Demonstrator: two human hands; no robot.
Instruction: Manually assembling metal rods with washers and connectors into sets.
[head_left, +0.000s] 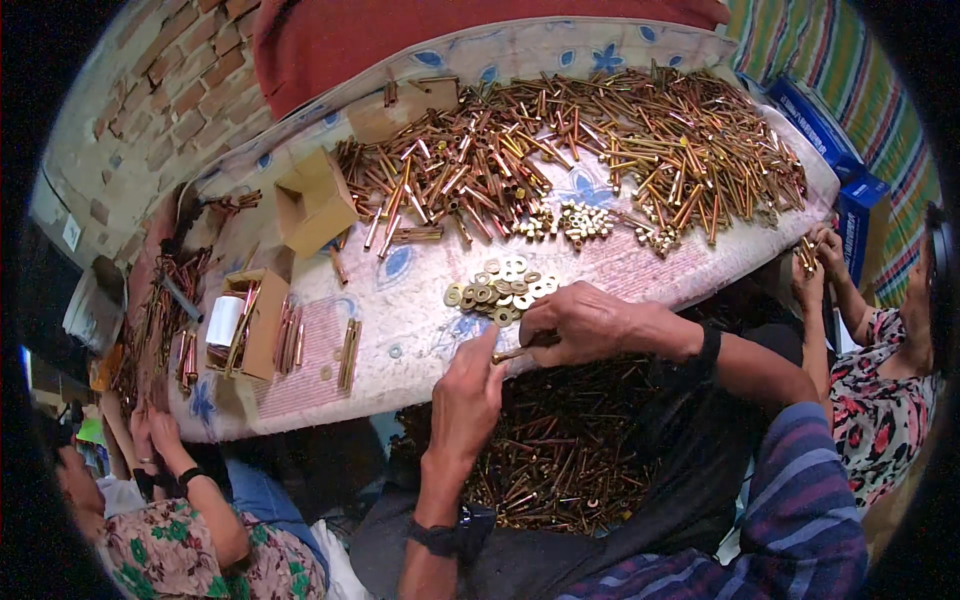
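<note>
- Head view: left hand [468, 388] pinching metal rod [512, 353]
- right hand [590, 322] at rod's other end, can't tell grip
- washers [490, 292] piled just beyond

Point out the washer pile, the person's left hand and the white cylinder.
Washer pile [499, 290]: head view, on washers near its middle.
Left hand [468, 385]: head view, on the middle of the hand.
White cylinder [224, 321]: head view, on its curved side.

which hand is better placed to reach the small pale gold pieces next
Probably the right hand: it sits nearer the small pale gold pieces. The left hand is farther off, with the washers lying between. Both hands' fingers meet at a metal rod, though.
</note>
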